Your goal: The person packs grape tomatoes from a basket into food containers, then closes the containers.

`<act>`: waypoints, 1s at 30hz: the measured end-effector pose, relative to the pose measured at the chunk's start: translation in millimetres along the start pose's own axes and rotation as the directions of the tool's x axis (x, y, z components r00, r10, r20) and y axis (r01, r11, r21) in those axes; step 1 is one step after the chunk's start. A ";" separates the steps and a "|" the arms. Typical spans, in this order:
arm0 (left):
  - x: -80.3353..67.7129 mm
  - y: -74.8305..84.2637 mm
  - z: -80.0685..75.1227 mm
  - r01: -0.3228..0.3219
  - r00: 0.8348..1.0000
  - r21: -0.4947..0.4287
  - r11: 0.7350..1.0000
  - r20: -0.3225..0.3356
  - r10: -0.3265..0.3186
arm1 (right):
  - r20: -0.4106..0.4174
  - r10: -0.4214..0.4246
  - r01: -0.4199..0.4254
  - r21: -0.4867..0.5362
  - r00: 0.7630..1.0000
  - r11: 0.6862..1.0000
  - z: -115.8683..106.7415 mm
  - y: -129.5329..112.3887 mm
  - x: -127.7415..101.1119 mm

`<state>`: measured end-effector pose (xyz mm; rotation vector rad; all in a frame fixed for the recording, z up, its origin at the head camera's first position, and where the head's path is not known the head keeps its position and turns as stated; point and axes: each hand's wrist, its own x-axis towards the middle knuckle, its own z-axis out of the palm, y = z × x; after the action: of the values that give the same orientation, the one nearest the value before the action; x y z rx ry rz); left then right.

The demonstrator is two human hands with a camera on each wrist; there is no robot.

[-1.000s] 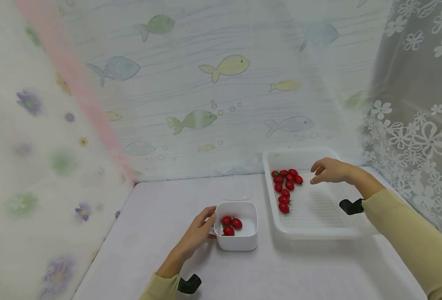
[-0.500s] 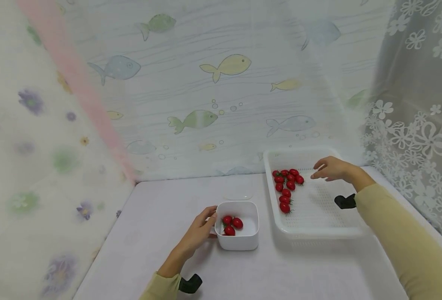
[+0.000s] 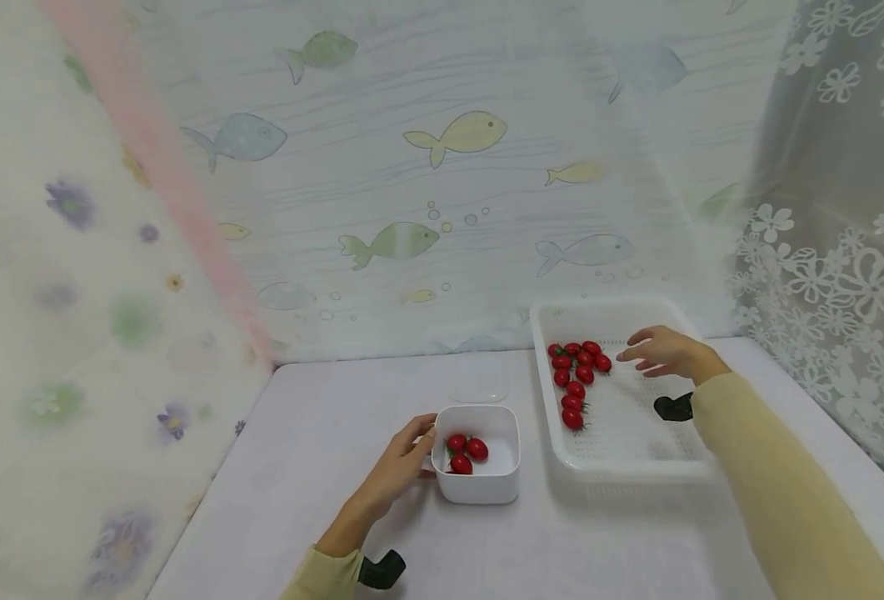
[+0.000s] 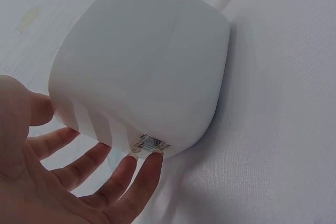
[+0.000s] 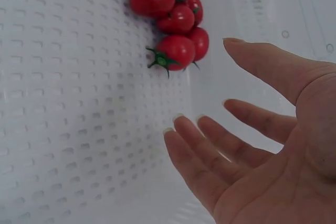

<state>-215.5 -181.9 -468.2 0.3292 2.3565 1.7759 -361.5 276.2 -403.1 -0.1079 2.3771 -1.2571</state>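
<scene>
The left hand has a light grip on the left side of a white container, its fingers spread and gently bent against the wall, some of them touching beside a barcode label. The container stands upright on the desk, with at least three red tomatoes lying inside, toward its left. The right hand hovers over a white perforated basket; its grip is wide, thumb well apart from the loosely extended fingers, and holds nothing. Just beside its fingertips, in the basket's left part, more red tomatoes with green stems lie bunched at the far end and trail in a line toward the near end. Behind everything hangs a curtain printed with fish.
</scene>
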 end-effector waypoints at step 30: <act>0.9 -0.6 -1.2 0.010 1.000 0.016 1.000 -0.004 -0.010 | -0.056 0.049 -0.053 -0.071 0.997 0.996 34.5 -2.5 35.6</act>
<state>-216.8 -182.9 -468.4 0.3158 2.3728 1.7556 -379.3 238.6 -430.3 -0.0351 2.4565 -1.1645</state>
